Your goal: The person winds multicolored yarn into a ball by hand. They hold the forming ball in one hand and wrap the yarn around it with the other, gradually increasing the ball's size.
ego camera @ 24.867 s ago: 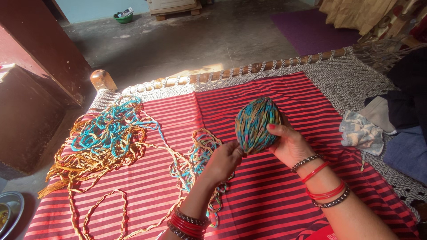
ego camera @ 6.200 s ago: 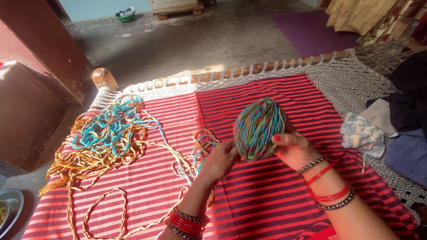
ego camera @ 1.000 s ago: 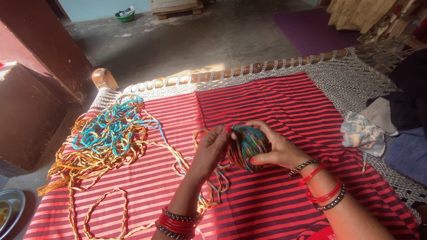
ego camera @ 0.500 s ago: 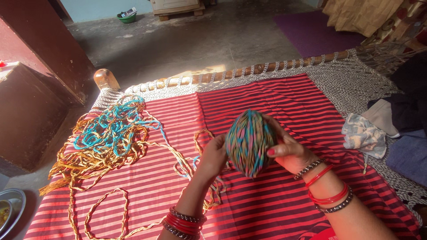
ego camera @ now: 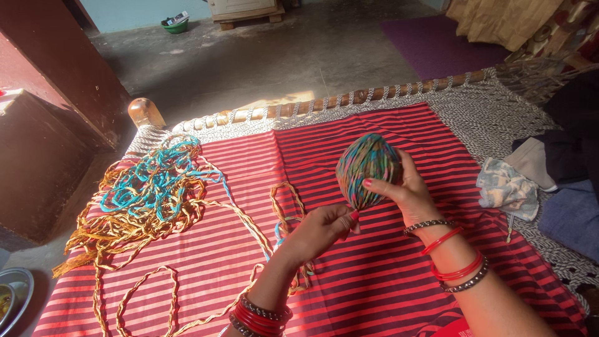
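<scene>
My right hand (ego camera: 404, 190) grips a large ball of multicoloured yarn (ego camera: 366, 167), teal, orange and brown, held above a red and dark striped cloth (ego camera: 387, 287). My left hand (ego camera: 321, 229) sits just below and left of the ball, fingers pinched on the yarn strand that runs into it. That strand (ego camera: 284, 215) trails down to the cloth and leads left to a loose tangle of teal and golden yarn (ego camera: 146, 193). Both wrists wear red and beaded bangles.
The cloth covers a woven rope cot with a wooden end rail (ego camera: 349, 97) and a knobbed corner post (ego camera: 144, 113). Folded clothes (ego camera: 508, 186) and dark fabric lie at the right. A metal plate (ego camera: 12, 299) sits on the floor at lower left, beside a dark wooden piece (ego camera: 37, 162).
The ball has been raised and moved right in my right hand. My left hand dropped below it, drawing the strand down; half a second before, it was level with the ball's left side.
</scene>
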